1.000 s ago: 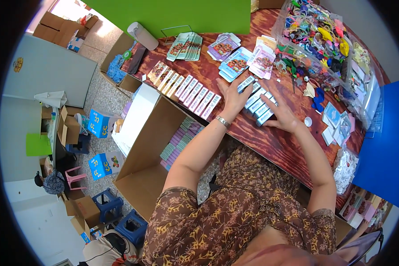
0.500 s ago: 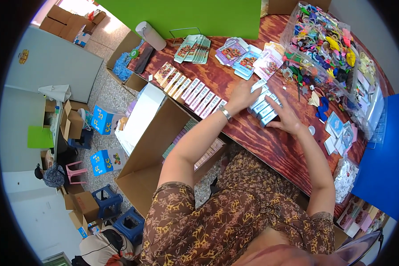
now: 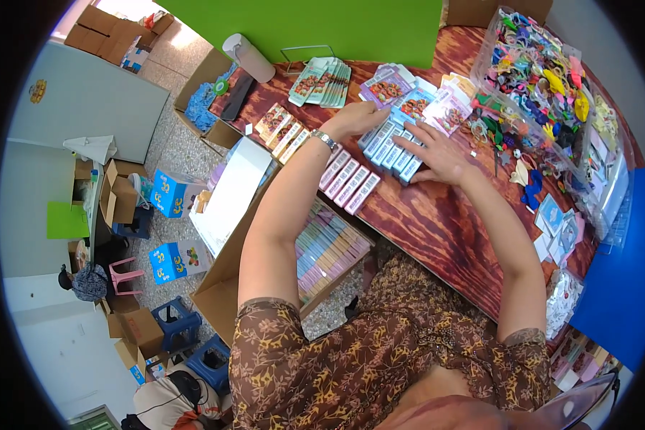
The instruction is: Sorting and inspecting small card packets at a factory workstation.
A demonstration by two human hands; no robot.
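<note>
A short row of small blue boxes stands on the wood-patterned table between my two hands. My right hand grips the row at its right end, fingers over the tops and thumb on the near side. At the far left end my left hand presses against the row, its thumb hidden. Close by on the left is a row of pink boxes, partly behind my left forearm. Orange-and-yellow boxes line up beyond that arm. Flat purple cartons and flat blue cartons lie just past my hands.
A clear bin of colourful small trinkets fills the far right. Green flat cartons lean at a wire rack. An open cardboard box, holding packed boxes, stands by the table's near left edge. Loose cards lie at right.
Both hands have shifted left with the blue boxes, bringing them beside the pink row. My left forearm now covers part of the pink and yellow boxes.
</note>
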